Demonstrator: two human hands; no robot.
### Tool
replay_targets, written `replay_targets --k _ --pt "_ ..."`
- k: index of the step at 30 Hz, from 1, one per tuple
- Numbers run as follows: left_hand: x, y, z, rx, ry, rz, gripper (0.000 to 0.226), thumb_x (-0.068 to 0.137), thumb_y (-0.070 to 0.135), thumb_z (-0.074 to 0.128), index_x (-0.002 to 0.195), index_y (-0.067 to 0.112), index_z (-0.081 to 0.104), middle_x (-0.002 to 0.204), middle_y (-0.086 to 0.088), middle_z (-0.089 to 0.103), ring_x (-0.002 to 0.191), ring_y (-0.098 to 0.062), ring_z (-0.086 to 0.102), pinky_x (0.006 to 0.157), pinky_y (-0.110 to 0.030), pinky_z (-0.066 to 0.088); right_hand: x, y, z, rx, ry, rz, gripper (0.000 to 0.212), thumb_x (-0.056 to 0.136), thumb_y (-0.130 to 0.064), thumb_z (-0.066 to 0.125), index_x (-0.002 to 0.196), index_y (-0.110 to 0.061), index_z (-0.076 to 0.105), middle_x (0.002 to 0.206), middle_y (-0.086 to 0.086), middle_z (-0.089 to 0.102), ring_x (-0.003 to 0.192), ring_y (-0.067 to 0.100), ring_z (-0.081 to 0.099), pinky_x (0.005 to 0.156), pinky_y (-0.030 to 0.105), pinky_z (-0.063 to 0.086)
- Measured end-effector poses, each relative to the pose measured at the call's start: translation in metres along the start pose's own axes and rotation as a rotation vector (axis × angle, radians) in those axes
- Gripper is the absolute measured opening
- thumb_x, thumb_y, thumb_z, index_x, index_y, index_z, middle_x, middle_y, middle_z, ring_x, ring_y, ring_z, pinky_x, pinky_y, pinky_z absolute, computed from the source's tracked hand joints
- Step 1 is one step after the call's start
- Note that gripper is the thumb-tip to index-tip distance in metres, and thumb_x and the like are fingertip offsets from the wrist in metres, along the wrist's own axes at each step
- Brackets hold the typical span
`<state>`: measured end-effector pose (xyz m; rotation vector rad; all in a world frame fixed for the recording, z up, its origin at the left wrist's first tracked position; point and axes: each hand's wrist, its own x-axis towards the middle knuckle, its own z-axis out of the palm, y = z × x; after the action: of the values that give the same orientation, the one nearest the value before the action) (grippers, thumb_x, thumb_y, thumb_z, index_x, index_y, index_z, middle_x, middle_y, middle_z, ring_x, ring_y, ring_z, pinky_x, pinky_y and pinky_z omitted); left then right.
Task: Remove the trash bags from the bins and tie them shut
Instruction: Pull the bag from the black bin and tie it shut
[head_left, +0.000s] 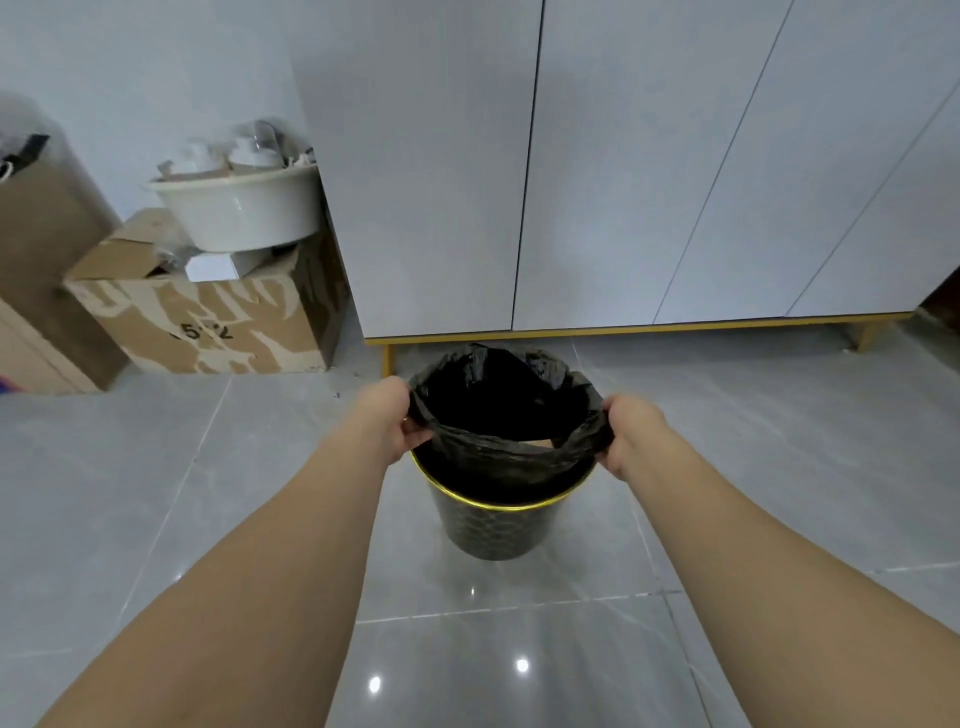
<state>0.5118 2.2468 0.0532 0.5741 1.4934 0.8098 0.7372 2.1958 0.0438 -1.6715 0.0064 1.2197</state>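
Observation:
A small round black bin (496, 530) with a gold rim stands on the grey tiled floor in front of a white cabinet. A black trash bag (498, 452) lines it, and the bag's mouth is lifted above the gold rim and held wide. My left hand (387, 415) grips the bag's left edge. My right hand (631, 434) grips its right edge. The inside of the bag is dark, with a small tan scrap showing near its front right.
The white cabinet (623, 156) on short gold legs stands just behind the bin. At the left, a cardboard box (208, 322) carries a white basin (239, 208) filled with items. More cardboard (36, 270) leans at the far left.

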Motion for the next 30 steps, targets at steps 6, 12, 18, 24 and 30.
replay_targets --k 6,12,18,24,30 --pt "0.045 0.023 0.018 0.022 0.049 0.212 0.008 0.09 0.015 0.039 0.086 0.013 0.045 0.087 -0.009 0.042 0.077 -0.021 0.039 0.062 -0.035 0.031 0.038 -0.022 0.035 -0.07 -0.03 -0.27 0.005 0.089 -0.014 0.052 0.086 -0.011 0.055 0.08 0.007 0.052 0.062 0.018 0.048 0.067 0.033 0.042" --pt "0.063 0.029 0.034 -0.221 -0.029 0.294 0.015 0.083 0.02 0.043 0.069 0.017 0.04 0.071 -0.004 0.041 0.066 -0.021 0.037 0.06 -0.032 0.03 0.041 -0.038 0.055 0.112 -0.08 -0.329 0.013 0.082 -0.023 0.05 0.078 -0.02 0.038 0.067 0.002 0.029 0.064 0.018 0.022 0.06 0.033 0.018" --pt "0.042 0.058 0.031 -0.518 0.003 0.278 0.016 0.064 0.021 0.044 0.059 0.024 0.029 0.063 -0.001 0.039 0.073 -0.024 0.035 0.066 -0.039 0.031 0.006 -0.066 0.047 0.335 -0.156 -0.38 0.01 0.069 -0.018 0.051 0.067 -0.018 0.041 0.068 0.005 0.039 0.066 0.02 0.03 0.06 0.033 0.027" --pt "-0.03 0.104 0.035 -0.674 -0.016 0.381 0.035 0.079 0.011 0.039 0.047 0.015 0.053 0.051 -0.003 0.057 0.056 -0.024 0.052 0.06 -0.03 0.044 -0.049 -0.117 0.026 0.482 -0.125 -0.457 0.011 0.075 -0.024 0.054 0.072 -0.013 0.053 0.078 0.008 0.054 0.069 0.021 0.05 0.064 0.033 0.041" --pt "-0.103 0.14 0.072 -0.554 -0.258 0.387 0.027 0.081 0.018 0.041 0.054 0.021 0.042 0.064 -0.004 0.051 0.06 -0.022 0.05 0.065 -0.034 0.041 -0.116 -0.179 -0.018 0.607 -0.118 -0.621 0.02 0.084 -0.022 0.05 0.068 -0.011 0.044 0.063 0.005 0.049 0.058 0.023 0.044 0.061 0.032 0.042"
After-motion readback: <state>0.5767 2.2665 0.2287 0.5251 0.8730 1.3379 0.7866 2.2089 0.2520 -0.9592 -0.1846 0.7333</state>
